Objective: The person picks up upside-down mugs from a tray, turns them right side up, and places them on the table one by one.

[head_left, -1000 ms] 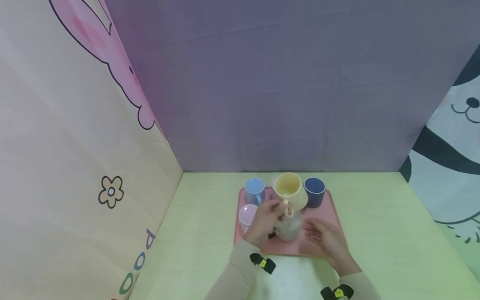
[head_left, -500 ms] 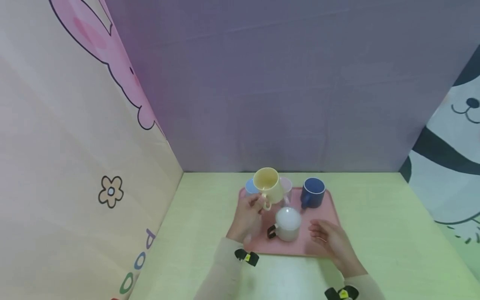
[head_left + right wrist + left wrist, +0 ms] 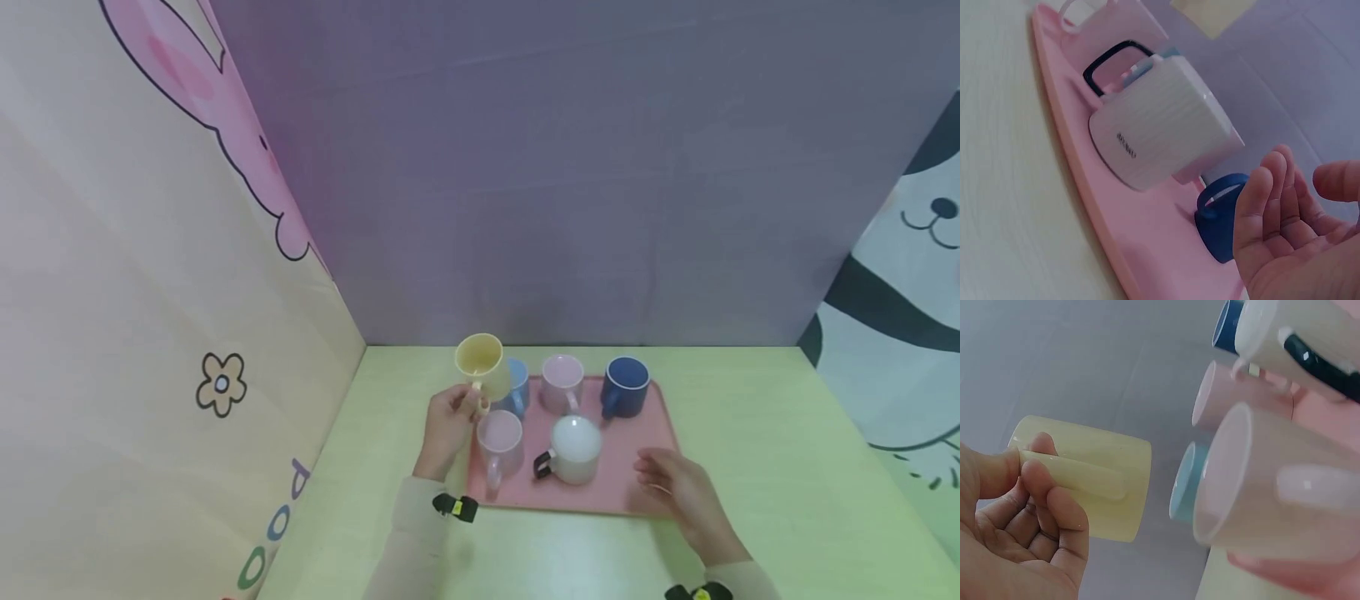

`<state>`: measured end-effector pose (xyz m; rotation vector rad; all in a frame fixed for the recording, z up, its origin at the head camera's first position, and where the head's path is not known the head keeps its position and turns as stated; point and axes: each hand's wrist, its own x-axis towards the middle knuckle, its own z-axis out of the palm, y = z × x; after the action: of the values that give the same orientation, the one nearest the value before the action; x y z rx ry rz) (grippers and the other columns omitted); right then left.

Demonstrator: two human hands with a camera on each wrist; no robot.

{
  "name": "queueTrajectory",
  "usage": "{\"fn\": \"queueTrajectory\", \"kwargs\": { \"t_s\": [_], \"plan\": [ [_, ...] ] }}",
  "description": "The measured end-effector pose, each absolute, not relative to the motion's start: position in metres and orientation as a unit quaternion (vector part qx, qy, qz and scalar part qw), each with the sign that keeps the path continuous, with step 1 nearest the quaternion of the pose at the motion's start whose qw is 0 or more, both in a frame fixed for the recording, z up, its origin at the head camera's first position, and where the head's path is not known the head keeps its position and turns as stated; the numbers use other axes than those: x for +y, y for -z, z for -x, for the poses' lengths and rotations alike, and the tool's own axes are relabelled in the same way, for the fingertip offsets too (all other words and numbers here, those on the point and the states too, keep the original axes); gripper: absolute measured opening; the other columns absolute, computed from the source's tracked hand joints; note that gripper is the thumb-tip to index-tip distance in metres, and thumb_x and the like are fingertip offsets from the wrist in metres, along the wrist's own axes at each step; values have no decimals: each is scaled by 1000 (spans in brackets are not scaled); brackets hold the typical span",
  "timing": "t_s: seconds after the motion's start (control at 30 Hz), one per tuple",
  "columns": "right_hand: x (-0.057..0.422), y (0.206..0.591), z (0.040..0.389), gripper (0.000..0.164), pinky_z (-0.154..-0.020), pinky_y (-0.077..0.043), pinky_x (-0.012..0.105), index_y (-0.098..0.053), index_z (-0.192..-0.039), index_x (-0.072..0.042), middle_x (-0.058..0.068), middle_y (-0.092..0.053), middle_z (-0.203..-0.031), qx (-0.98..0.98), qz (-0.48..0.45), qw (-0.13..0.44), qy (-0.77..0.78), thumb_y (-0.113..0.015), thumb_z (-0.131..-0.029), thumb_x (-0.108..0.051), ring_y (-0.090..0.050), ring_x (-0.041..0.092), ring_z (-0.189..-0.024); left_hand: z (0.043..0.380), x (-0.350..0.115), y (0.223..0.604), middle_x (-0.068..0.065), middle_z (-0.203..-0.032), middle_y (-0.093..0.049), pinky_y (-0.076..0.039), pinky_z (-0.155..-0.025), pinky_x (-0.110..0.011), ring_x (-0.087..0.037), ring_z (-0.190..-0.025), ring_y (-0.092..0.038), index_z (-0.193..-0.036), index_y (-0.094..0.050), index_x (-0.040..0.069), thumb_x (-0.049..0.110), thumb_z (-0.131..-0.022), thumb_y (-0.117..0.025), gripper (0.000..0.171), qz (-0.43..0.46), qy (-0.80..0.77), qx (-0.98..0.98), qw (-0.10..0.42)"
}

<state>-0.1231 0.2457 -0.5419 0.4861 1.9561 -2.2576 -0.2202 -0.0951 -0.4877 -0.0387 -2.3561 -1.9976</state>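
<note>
A yellow mug hangs above the tray's back-left corner, its handle pinched between the thumb and fingers of my left hand. The left wrist view shows the thumb pressing the top of that handle. Over the right part of the pink tray, my right hand hovers with loosely bent fingers and nothing in them. A white mug with a black handle stands to its left on the tray. In the right wrist view a dark blue mug is partly hidden behind my right hand's fingers.
Also on the tray are a pink mug at the back, another pink mug at the front left, and a light blue mug partly hidden by the yellow one. A grey-purple backdrop rises behind the light green table.
My left hand has carried the yellow mug leftward from over the tray's middle to its left corner, uncovering the mugs beneath. My right hand has drifted slightly right and down.
</note>
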Motion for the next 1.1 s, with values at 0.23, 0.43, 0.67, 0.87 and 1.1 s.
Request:
{"fn": "queueTrajectory", "kwargs": {
  "t_s": [0.23,0.43,0.67,0.87,1.1],
  "plan": [
    [246,548,122,39,-83,-59,24,-60,-129,5,-11,-70,-90,740,-166,54,649,-52,-108,-26,-66,5,-83,225,-113,499,-11,-90,-70,-48,-67,-22,-10,-72,-53,-106,-72,-1,16,-103,-59,21,-21,657,-753,29],
    [244,549,121,39,-81,-60,26,-58,-129,8,-8,-70,-90,744,-165,61,645,-50,-109,-24,-67,7,-84,230,-123,508,-9,-89,-69,-44,-62,-19,-11,-72,-51,-106,-71,-2,16,-104,-58,22,-41,650,-758,38],
    [243,546,121,35,-80,-60,27,-58,-128,9,-6,-69,-90,733,-162,60,658,-47,-109,-18,-67,8,-83,237,-136,523,-7,-87,-68,-41,-59,-18,-10,-71,-51,-108,-70,-5,14,-104,-57,23,-64,642,-762,48],
    [244,547,119,33,-79,-61,26,-57,-128,10,-4,-70,-90,735,-156,57,657,-47,-108,-15,-67,8,-82,244,-145,536,-9,-90,-69,-41,-58,-19,-11,-72,-51,-105,-71,-2,14,-105,-57,22,-84,641,-761,52],
    [247,550,119,32,-80,-61,28,-58,-128,9,-4,-70,-91,734,-165,65,655,-49,-108,-15,-68,9,-83,252,-151,555,-8,-87,-70,-42,-60,-21,-11,-71,-51,-105,-69,-7,15,-104,-57,25,-102,640,-760,50]
  ]
}}
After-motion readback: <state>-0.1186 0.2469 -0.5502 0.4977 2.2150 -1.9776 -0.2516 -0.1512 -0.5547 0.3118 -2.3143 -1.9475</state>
